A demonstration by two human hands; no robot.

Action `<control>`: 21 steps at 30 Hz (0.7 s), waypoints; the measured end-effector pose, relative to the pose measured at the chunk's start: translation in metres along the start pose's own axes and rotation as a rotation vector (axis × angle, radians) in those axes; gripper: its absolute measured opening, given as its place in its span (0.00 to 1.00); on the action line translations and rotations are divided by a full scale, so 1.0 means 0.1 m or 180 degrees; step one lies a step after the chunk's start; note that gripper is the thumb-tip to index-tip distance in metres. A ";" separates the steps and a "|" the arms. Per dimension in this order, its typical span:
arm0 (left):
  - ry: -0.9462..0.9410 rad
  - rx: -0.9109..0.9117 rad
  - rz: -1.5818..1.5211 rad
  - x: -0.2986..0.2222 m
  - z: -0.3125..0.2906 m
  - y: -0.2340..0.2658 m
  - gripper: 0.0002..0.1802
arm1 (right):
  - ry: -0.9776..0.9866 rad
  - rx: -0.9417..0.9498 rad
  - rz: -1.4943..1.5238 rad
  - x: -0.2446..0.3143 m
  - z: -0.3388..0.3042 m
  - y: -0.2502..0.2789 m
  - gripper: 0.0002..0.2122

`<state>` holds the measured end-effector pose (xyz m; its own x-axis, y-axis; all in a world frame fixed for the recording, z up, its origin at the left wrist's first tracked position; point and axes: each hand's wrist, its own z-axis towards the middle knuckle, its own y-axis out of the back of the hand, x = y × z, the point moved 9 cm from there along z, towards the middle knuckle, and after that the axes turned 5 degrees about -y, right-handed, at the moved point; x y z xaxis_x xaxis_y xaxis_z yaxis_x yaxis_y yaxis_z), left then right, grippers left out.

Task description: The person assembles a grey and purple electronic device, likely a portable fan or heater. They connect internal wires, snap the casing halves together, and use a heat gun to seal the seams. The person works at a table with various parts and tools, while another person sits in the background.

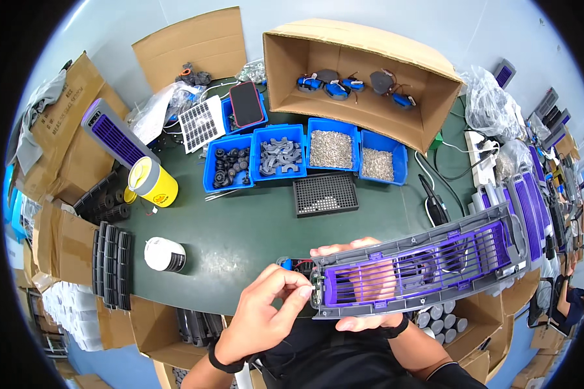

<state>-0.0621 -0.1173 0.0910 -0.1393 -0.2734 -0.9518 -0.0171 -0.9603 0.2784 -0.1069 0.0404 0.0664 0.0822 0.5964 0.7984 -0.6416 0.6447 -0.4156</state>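
A long grey fan housing [428, 299] with a purple grille [412, 285] is held over the front edge of the bench, tilted up toward the right. My right hand [370, 322] grips it from beneath near its left end, and some of the fingers show through the slats. At that end sits a small circuit board [316, 288]. My left hand [272, 305] pinches a small white piece [311, 289] against the board. Just behind the housing's left end lies a part with red and black wires [302, 265], partly covered.
Blue bins [279, 170] of grey parts and screws line the back, before a cardboard box [363, 52] holding blue motors. A black perforated tray [326, 202], a yellow tub [157, 185], a white jar [165, 255] and a corded black tool [433, 200] stand around the green bench [240, 227].
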 end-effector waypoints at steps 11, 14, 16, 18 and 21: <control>-0.1780 -0.0418 0.2176 -0.15 -0.06 0.00 0.12 | -0.0100 -0.0125 -0.0125 -0.06 0.00 0.12 0.52; -0.1382 -0.0458 0.1537 -0.06 -0.03 0.04 0.08 | -0.0119 -0.0137 -0.0082 -0.06 0.01 0.10 0.51; -0.1012 -0.0369 0.1038 0.00 0.00 0.06 0.06 | -0.0146 -0.0157 -0.0081 -0.06 0.01 0.10 0.51; -0.0662 -0.0246 0.0572 0.02 0.03 0.06 0.04 | -0.0163 -0.0180 -0.0088 -0.06 0.00 0.11 0.51; 0.0462 -0.0079 -0.0659 0.32 -0.01 0.02 0.03 | -0.0150 -0.0184 -0.0102 -0.05 0.01 0.11 0.51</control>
<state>-0.0653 -0.1279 0.0605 0.0082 -0.0741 -0.9972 -0.0059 -0.9972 0.0741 -0.1147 0.0440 0.0580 0.0651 0.5527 0.8309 -0.5940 0.6905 -0.4128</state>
